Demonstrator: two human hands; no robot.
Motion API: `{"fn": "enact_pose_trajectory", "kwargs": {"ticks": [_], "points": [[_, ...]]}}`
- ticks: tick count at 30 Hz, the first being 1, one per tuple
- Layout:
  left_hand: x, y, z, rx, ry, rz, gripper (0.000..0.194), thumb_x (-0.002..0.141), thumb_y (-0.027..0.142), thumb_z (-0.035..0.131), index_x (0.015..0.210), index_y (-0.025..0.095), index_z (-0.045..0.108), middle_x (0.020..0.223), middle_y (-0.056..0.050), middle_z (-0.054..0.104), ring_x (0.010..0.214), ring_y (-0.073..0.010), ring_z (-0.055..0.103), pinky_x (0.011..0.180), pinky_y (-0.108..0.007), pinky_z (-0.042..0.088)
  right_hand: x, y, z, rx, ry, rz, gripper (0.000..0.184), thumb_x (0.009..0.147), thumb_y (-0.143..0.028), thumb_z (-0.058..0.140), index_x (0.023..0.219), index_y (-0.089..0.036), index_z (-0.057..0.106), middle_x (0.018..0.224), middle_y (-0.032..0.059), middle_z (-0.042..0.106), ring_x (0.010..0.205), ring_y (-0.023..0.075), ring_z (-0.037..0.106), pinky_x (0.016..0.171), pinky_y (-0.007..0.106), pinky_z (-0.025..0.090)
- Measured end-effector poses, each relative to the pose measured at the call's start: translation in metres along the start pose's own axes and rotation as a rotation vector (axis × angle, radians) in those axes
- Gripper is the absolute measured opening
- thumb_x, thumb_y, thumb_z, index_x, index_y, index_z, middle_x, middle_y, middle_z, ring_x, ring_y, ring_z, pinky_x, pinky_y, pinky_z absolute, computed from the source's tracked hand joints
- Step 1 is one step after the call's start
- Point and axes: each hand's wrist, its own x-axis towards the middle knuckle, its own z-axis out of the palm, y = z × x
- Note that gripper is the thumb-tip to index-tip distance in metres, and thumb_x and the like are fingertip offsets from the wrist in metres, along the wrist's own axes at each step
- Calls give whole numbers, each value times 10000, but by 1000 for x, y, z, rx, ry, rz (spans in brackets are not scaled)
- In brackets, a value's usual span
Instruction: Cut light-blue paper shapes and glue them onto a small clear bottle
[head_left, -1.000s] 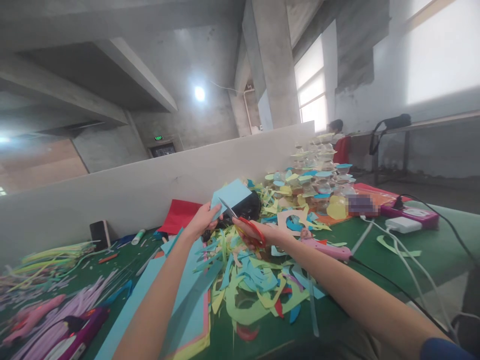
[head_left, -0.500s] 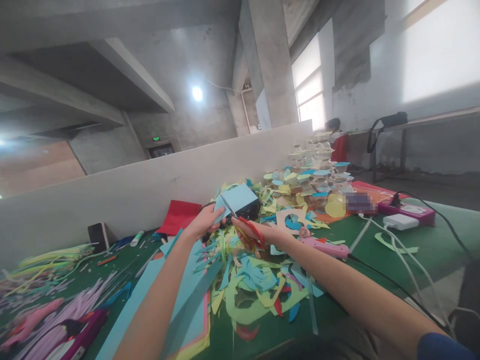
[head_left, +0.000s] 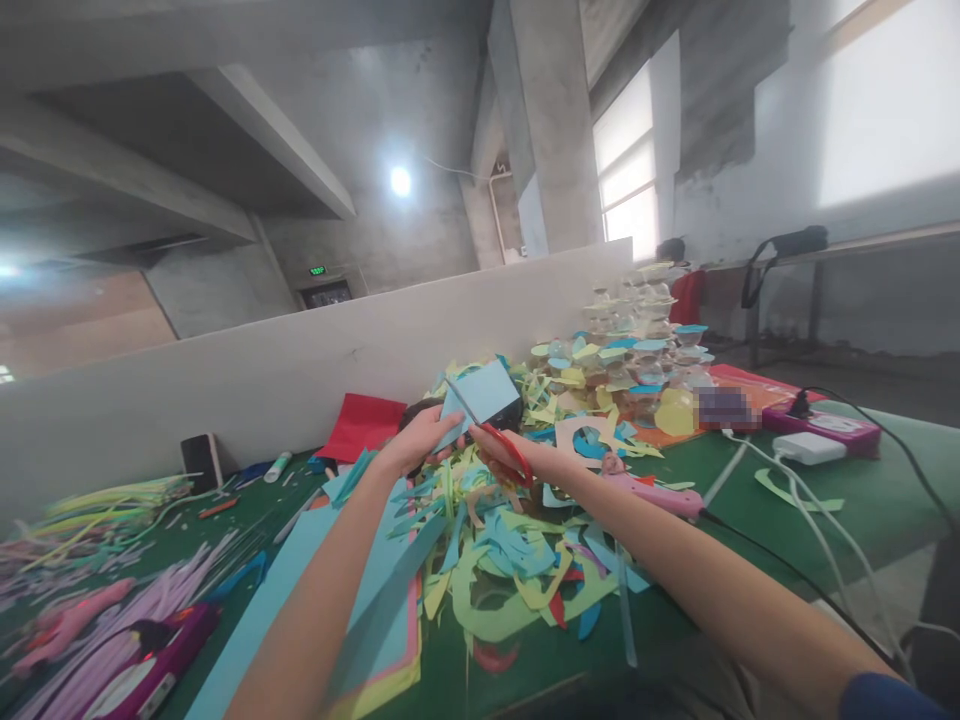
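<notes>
My left hand (head_left: 417, 438) pinches a light blue piece of paper (head_left: 484, 394) and holds it up over the green table (head_left: 847, 500). My right hand (head_left: 507, 462) grips red-handled scissors (head_left: 501, 440), whose blades reach into the lower left edge of the paper. Both hands hover above a heap of coloured paper offcuts (head_left: 510, 560). A black object sits behind the paper, mostly hidden.
A pink glue gun (head_left: 652, 492) with a black cord lies right of my right arm. Stacked clear cups with paper discs (head_left: 637, 345) stand behind. White chargers and cables (head_left: 806, 448) lie at right, paper strips (head_left: 97, 510) and another glue gun (head_left: 150, 665) at left, a white partition (head_left: 247, 390) behind.
The blue paper has turned and shifted a little right in my left hand while the scissor blades moved further along its edge. Both hands have risen slightly.
</notes>
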Motion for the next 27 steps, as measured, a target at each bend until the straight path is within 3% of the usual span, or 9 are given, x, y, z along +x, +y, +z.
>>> {"fn": "enact_pose_trajectory", "kwargs": {"ticks": [5, 10, 13, 16, 21, 27], "points": [[2, -5, -1, -40, 34, 8, 337, 877, 494, 531, 828, 162, 545, 686, -11, 606, 350, -38, 408, 304, -163, 258, 0, -7, 0, -149, 92, 106, 643, 854, -732, 386, 494, -202, 445, 354, 3, 440, 331, 113, 426, 410, 255, 410], [2, -8, 0, -108, 12, -25, 406, 860, 571, 531, 930, 171, 547, 787, -48, 664, 423, -86, 526, 314, -187, 330, 12, 2, 0, 62, 248, 93, 545, 776, -710, 563, 571, -207, 510, 449, 8, 519, 378, 126, 465, 384, 259, 394], [2, -8, 1, -129, -49, -70, 483, 853, 624, 508, 952, 156, 580, 674, -41, 645, 438, -110, 546, 340, -202, 362, 15, 6, -3, 111, 290, 61, 481, 744, -667, 639, 645, -204, 551, 531, 19, 583, 403, 127, 474, 369, 259, 371], [2, -9, 1, -158, -102, -108, 525, 857, 643, 484, 968, 146, 610, 596, -31, 617, 436, -125, 552, 350, -211, 362, 13, 6, -6, 125, 291, 38, 449, 770, -640, 626, 701, -199, 581, 491, 4, 560, 419, 131, 478, 395, 249, 382], [3, -11, 1, -197, -135, -142, 560, 866, 659, 445, 980, 142, 627, 712, -67, 667, 444, -131, 565, 344, -227, 367, 9, 6, -11, 136, 264, -3, 426, 819, -581, 594, 696, -174, 608, 471, -1, 536, 438, 116, 483, 439, 225, 399], [4, -14, 8, -200, -226, -172, 607, 858, 697, 402, 1052, 165, 618, 705, -57, 678, 374, -111, 507, 342, -225, 352, 9, 12, -11, 141, 226, -67, 391, 792, -532, 635, 680, -160, 586, 505, -9, 540, 458, 108, 480, 444, 221, 389]]}}
